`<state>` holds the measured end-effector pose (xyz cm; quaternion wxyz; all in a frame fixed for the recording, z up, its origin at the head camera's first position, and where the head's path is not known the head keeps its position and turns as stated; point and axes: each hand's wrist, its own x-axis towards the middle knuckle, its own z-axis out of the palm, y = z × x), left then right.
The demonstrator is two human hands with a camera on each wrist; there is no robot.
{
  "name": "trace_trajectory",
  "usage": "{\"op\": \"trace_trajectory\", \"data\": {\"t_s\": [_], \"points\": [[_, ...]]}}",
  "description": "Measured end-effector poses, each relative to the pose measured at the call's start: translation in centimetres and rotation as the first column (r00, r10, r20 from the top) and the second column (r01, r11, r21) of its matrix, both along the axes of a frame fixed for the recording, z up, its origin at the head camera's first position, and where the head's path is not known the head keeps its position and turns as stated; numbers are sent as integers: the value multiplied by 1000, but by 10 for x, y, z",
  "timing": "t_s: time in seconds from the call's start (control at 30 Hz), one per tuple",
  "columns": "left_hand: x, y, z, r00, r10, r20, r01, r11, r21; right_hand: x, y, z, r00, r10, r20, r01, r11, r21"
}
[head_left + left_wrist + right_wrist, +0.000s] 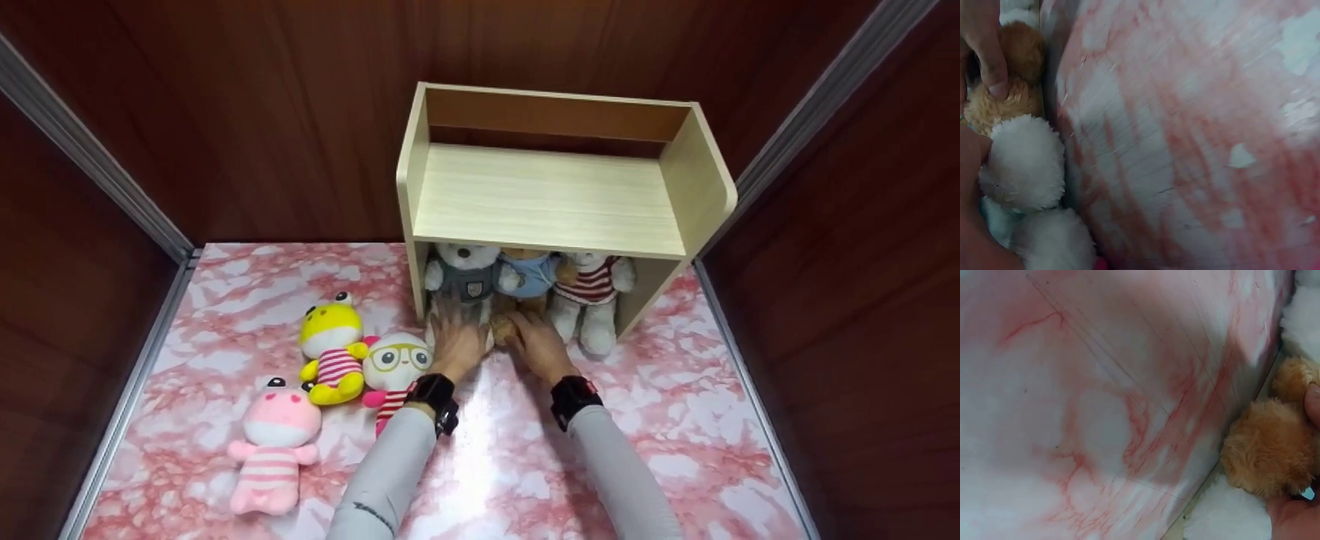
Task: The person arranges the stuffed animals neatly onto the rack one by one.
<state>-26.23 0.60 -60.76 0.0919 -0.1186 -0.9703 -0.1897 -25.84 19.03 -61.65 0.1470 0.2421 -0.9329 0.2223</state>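
Note:
Three teddy bears sit in the lower bay of a pale wooden shelf (pixel 547 199). My left hand (pixel 459 345) lies with fingers spread, slightly blurred, over the legs of the white bear in a grey outfit (pixel 469 281). Its white foot (pixel 1024 163) is beside that hand in the left wrist view. My right hand (pixel 541 349) holds a foot of the brown bear in a blue top (pixel 531 276), in the middle. The thumb presses the brown foot (pixel 1294 379) in the right wrist view. A white bear in red stripes (pixel 589 281) sits at the right.
Left of the shelf lie a yellow frog plush (pixel 330 330), a white plush with yellow glasses (pixel 397 364), partly behind my left wrist, and a pink frog plush (pixel 274 442). Dark wood panels (pixel 300 120) enclose the pink marbled table (pixel 675 427).

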Motion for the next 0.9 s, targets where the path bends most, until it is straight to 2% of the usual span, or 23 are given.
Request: {"op": "trace_trajectory", "data": {"t_s": [0.07,0.17,0.33,0.43,0.53,0.6,0.67,0.77,0.9], "points": [[-5,-1,3,1000,10,21,-10,1000,3,1,-1,0,1000,-6,-15,6,1000,-9],[-14,-3,2,1000,20,11,-20,1000,15,2,-3,-2,999,-11,-36,11,1000,-16],[-27,-11,-13,998,59,-2,-59,998,17,3,-5,-4,1000,9,-11,-9,1000,6],[-32,-13,-24,997,47,-58,-46,999,15,2,-4,-2,1000,6,7,-6,1000,16],[-34,-14,-32,990,14,-143,-12,1000,18,0,-1,1,1000,-13,3,13,1000,21],[-33,-16,-35,988,-8,-156,10,1000,11,0,-1,2,1000,-27,1,27,999,28],[-32,-17,-35,991,-19,-129,20,1000,6,-1,-1,2,999,-37,9,36,999,36],[-28,-19,-34,998,-19,-52,18,1000,-15,0,-3,1,999,-39,38,37,999,40],[-25,-24,-33,1000,-15,18,16,1000,-25,2,-9,-2,998,-36,59,35,999,15]]}}
